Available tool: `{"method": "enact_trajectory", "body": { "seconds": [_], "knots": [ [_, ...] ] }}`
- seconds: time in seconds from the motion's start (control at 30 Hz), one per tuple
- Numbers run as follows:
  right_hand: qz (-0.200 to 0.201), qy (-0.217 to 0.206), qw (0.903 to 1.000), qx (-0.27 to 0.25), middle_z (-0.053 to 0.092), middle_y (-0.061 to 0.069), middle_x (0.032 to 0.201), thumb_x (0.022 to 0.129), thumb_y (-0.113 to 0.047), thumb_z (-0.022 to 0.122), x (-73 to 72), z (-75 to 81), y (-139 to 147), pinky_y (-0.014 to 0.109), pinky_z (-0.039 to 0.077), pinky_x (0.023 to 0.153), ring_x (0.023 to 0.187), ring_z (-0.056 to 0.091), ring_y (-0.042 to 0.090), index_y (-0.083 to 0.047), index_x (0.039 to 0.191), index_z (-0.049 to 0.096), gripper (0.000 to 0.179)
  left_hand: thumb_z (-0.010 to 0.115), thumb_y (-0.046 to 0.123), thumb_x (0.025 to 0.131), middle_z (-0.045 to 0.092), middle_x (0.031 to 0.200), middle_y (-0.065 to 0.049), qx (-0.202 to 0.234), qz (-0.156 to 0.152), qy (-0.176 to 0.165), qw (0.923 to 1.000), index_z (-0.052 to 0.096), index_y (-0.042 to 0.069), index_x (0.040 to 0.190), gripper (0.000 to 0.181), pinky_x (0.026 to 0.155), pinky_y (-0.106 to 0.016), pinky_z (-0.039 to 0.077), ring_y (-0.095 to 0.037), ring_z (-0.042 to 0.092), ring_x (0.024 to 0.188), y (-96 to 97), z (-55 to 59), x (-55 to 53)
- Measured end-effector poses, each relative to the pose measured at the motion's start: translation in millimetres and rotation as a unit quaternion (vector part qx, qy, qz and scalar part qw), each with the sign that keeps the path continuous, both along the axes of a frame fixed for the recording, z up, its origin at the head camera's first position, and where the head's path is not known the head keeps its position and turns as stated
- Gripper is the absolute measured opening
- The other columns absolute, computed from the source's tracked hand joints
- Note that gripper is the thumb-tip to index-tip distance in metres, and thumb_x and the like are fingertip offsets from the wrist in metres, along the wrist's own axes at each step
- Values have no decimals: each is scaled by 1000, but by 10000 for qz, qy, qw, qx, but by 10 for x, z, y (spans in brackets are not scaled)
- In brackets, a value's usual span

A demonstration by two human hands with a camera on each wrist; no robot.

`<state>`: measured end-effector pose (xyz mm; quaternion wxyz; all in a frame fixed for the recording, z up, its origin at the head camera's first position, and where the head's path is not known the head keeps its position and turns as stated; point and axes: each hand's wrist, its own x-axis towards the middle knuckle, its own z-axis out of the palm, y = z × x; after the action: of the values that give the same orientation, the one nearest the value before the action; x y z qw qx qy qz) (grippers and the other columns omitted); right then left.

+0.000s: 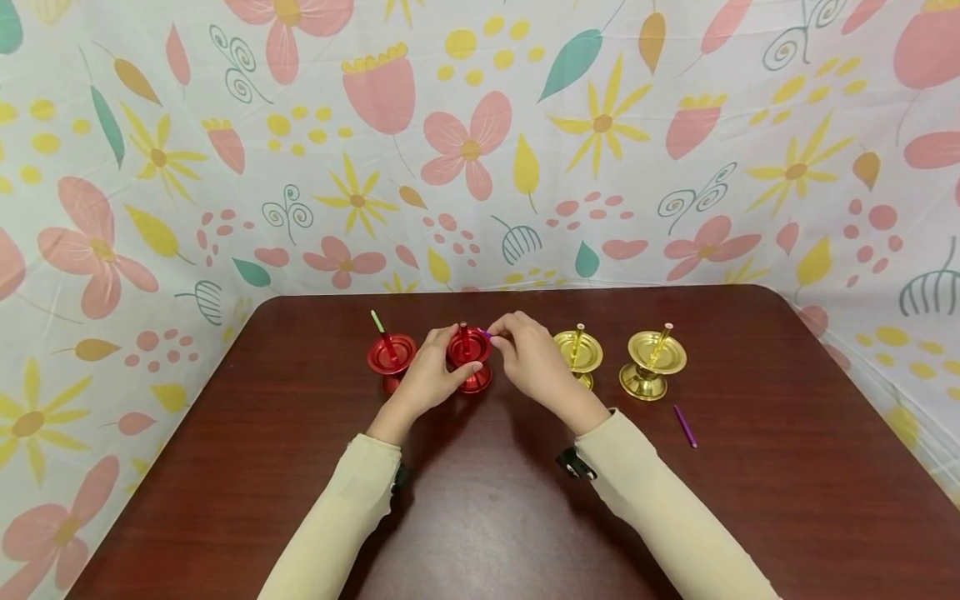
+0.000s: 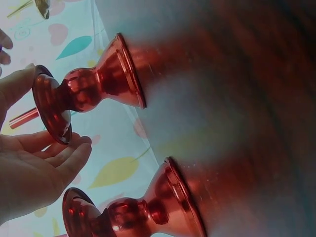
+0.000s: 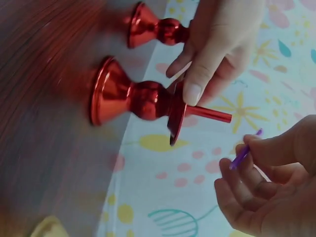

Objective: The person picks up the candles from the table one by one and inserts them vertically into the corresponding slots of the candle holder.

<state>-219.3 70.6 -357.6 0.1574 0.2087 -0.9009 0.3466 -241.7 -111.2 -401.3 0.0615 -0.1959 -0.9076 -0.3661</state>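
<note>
My left hand (image 1: 433, 371) holds the dish rim of a shiny red candle holder (image 1: 476, 382), thumb on one side and fingers on the other. The holder stands upright on the table, and its thin red tube (image 3: 212, 114) rises from the dish with no candle visible in it. Just right of that tube, my right hand (image 1: 534, 360) pinches a thin purple candle (image 3: 239, 159) between thumb and fingers. In the right wrist view the candle is apart from the tube, slanted across the fingertips.
Left of my left hand stands another red holder (image 1: 392, 357) with a pale green candle (image 1: 377, 320) in its tube. Two gold holders stand to the right, one (image 1: 588, 353) partly behind my right hand, the other (image 1: 645, 384) farther over. Another purple candle (image 1: 686, 427) lies on the brown table (image 1: 780, 500).
</note>
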Motion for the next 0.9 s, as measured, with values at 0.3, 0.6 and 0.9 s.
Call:
{"method": "enact_trajectory", "body": {
  "seconds": [0.3, 0.6, 0.9],
  "knots": [
    [74, -716, 9819, -1753, 69, 15, 97, 93, -6, 62, -185, 11, -150, 37, 54, 75, 84, 65, 25, 2, 101, 63, 11, 74, 24, 86, 48, 132, -22, -4, 6, -108, 9999, 40, -6, 141, 72, 100, -41, 45, -30, 54, 116, -1, 1, 4],
    [385, -360, 9594, -2772, 68, 19, 96, 92, -2, 62, -357, -8, -334, 30, 54, 76, 86, 65, 28, 6, 97, 63, 10, 75, 24, 85, 48, 132, -22, -57, -18, -77, 10000, 40, -8, 140, 72, 99, -41, 45, -30, 54, 115, -7, 7, -3],
    [433, -186, 9615, -2708, 68, 16, 102, 92, -5, 63, -445, -113, -388, 34, 50, 81, 93, 62, 26, 3, 99, 64, 11, 75, 24, 85, 49, 130, -21, -120, -36, -56, 9999, 40, -7, 140, 72, 98, -40, 46, -29, 55, 113, -6, 11, -23]
  ]
}}
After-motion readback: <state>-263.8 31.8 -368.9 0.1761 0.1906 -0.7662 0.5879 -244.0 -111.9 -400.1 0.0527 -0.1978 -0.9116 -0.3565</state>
